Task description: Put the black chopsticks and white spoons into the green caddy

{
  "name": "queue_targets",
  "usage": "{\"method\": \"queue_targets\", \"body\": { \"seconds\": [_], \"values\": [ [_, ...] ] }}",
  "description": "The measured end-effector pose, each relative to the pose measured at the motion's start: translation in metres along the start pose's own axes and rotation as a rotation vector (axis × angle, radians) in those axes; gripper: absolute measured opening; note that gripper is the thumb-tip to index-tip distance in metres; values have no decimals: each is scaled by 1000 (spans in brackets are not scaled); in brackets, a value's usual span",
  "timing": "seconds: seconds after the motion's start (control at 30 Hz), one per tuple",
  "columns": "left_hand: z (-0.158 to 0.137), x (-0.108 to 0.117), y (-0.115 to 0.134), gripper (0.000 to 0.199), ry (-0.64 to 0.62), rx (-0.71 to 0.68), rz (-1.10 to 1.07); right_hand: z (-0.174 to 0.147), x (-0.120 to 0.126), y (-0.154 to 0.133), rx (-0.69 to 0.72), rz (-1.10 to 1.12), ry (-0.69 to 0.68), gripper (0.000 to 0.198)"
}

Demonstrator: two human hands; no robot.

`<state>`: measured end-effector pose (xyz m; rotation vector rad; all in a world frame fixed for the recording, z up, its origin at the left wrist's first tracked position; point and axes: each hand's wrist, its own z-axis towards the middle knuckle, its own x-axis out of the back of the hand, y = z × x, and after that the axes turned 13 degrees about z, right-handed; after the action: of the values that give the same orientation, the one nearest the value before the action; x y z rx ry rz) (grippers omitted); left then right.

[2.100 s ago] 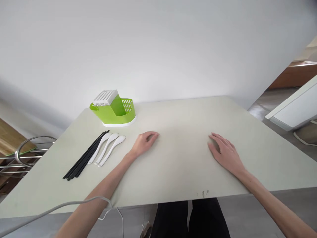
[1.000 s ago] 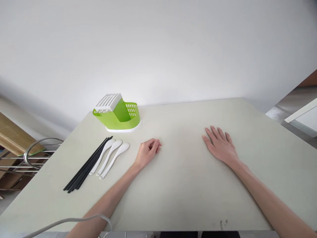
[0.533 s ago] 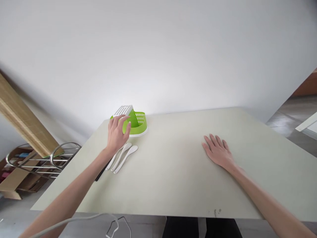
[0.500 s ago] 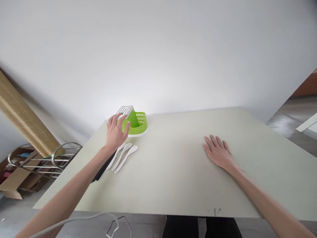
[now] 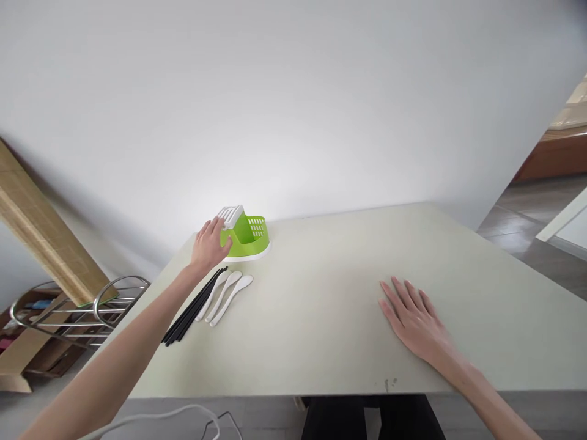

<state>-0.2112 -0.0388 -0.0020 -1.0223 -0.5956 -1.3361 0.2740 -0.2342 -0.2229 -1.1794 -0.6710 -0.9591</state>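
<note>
A green and white cutlery holder (image 5: pixel 250 247) stands on the table near the wall, left of centre, with a slatted white top and a latticed green side. My left hand (image 5: pixel 210 245) is at its left side, fingertips by the white top and the thumb held apart in front of the green wall. Whether they touch it, I cannot tell. Nearer to me lie several black chopsticks (image 5: pixel 192 310) in a bundle, and three white spoons (image 5: pixel 232 299) beside them. My right hand (image 5: pixel 415 318) rests palm down on the right part of the table, fingers spread, holding nothing.
The pale table (image 5: pixel 316 305) reaches back to a white wall (image 5: pixel 293 110). On the floor at left are a metal rack (image 5: pixel 82 318), an open cardboard box (image 5: pixel 27 348) and a long leaning board (image 5: pixel 46 226). A white cable (image 5: pixel 156 415) hangs below the front edge.
My left hand has moved left off the holder's front to its left side, uncovering more of the holder and chopsticks. My right hand has slid slightly nearer to me. The view has shifted a little.
</note>
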Motion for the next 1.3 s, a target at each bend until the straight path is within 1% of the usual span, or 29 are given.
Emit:
{"method": "queue_targets", "body": {
  "seconds": [0.13, 0.23, 0.33, 0.47, 0.57, 0.63, 0.87, 0.97, 1.03, 1.1, 1.17, 1.23, 1.3],
  "values": [
    [2, 5, 7, 68, -1, -24, 2, -23, 2, -7, 6, 5, 38, 77],
    [4, 11, 19, 65, -1, -43, -10, -27, 4, -11, 5, 24, 51, 77],
    [8, 16, 38, 63, 0, -72, -33, -25, 7, -14, -5, 13, 45, 76],
    [13, 23, 75, 60, -4, -125, -64, -23, 9, -17, -12, -32, 37, 75],
    [16, 30, 110, 60, -28, -169, -64, -24, 9, -17, -15, -53, 23, 75],
    [17, 34, 134, 60, -35, -223, -51, -24, 9, -17, -16, -59, 22, 75],
    [24, 41, 208, 61, 45, -445, -28, -21, 9, -20, -27, -63, 42, 70],
    [27, 49, 235, 59, 68, -517, -26, -20, 9, -20, -17, -66, 52, 68],
    [25, 56, 248, 59, 77, -572, -21, -20, 9, -20, -14, -69, 60, 68],
    [15, 63, 255, 59, 106, -638, -24, -21, 9, -20, -12, -70, 59, 68],
    [-1, 68, 254, 58, 165, -701, -54, -21, 10, -20, -7, -67, 59, 68],
    [-23, 69, 244, 56, 227, -733, -118, -22, 10, -19, -1, -67, 61, 68],
    [-45, 66, 225, 52, 261, -717, -195, -22, 10, -18, 0, -71, 61, 68]
  ]
}}
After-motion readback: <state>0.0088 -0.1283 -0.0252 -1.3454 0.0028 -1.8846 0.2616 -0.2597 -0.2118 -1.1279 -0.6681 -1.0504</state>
